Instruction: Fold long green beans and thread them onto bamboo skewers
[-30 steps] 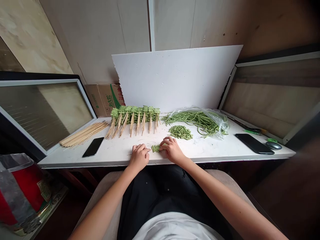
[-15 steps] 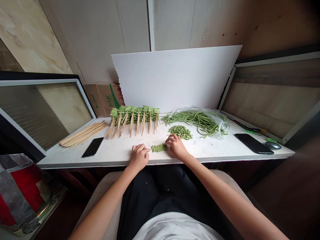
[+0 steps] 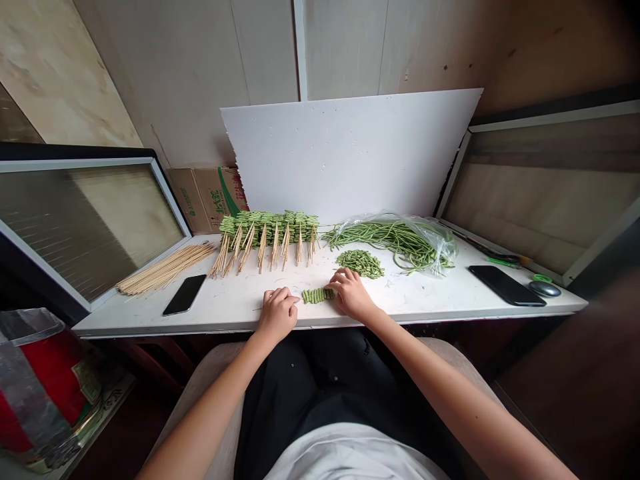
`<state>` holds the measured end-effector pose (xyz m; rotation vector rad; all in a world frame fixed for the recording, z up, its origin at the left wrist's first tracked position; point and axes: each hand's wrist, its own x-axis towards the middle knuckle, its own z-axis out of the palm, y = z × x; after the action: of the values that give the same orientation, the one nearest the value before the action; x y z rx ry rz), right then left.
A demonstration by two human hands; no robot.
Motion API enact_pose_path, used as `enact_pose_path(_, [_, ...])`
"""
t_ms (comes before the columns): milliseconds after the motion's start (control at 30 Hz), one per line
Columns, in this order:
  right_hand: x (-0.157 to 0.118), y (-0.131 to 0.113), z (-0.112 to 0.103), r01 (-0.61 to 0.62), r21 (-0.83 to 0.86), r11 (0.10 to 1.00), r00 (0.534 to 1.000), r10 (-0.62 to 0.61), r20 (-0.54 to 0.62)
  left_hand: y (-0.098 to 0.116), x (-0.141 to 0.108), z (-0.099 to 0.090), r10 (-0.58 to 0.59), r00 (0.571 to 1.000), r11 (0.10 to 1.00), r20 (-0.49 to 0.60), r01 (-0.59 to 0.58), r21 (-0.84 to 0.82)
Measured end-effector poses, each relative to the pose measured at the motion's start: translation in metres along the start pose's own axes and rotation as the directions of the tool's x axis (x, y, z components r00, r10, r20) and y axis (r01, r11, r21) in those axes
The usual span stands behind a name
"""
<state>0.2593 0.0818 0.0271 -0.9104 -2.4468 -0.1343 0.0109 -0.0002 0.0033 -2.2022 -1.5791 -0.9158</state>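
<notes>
A short row of cut green bean pieces (image 3: 315, 295) lies side by side near the table's front edge, between my hands. My left hand (image 3: 278, 312) rests just left of the row, its fingers curled and pinched together. Whatever they hold, if anything, is hidden. My right hand (image 3: 351, 293) is closed at the row's right end, fingertips on the last bean piece. Just beyond it is a loose pile of cut bean pieces (image 3: 361, 263). Stacked at the back left are skewered beans (image 3: 270, 225), their bare stick ends pointing towards me.
Long whole green beans (image 3: 385, 239) lie partly inside a clear plastic bag (image 3: 440, 250). Bare bamboo skewers (image 3: 167, 268) and a phone (image 3: 185, 295) are at left. Another phone (image 3: 506, 285) and a mouse (image 3: 545, 289) are at right. A white board (image 3: 350, 157) stands behind.
Both hands keep nearly the same place by the bean row. The whole view shifts very slightly; nothing is visibly picked up or released.
</notes>
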Motion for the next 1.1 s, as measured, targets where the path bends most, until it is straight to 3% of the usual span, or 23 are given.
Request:
enact_pose_path(167, [0.0003,-0.0004,0.002,-0.009,-0.019,1.0,1.0,0.009,-0.003,0.001,0.0003,-0.0008,-0.005,1.0,1.0,0.001,0.005,0.006])
enact_pose_path(367, [-0.001,0.0007,0.0037,-0.034,-0.02,0.999,0.994,0.032,-0.101,0.003,0.001,-0.0028,-0.003,1.0,1.0,0.006,0.003,0.003])
enact_pose_path(800, [-0.0001,-0.0016,0.0017,-0.03,-0.022,0.999,0.999,0.03,-0.014,0.0021,0.0003,-0.0011,-0.006,1.0,1.0,0.0,0.006,0.004])
enact_pose_path(1100, [0.0024,-0.0021,0.0046,-0.001,0.016,1.0,1.0,0.001,-0.019,0.0024,0.0002,-0.0012,-0.004,1.0,1.0,0.007,0.003,0.012])
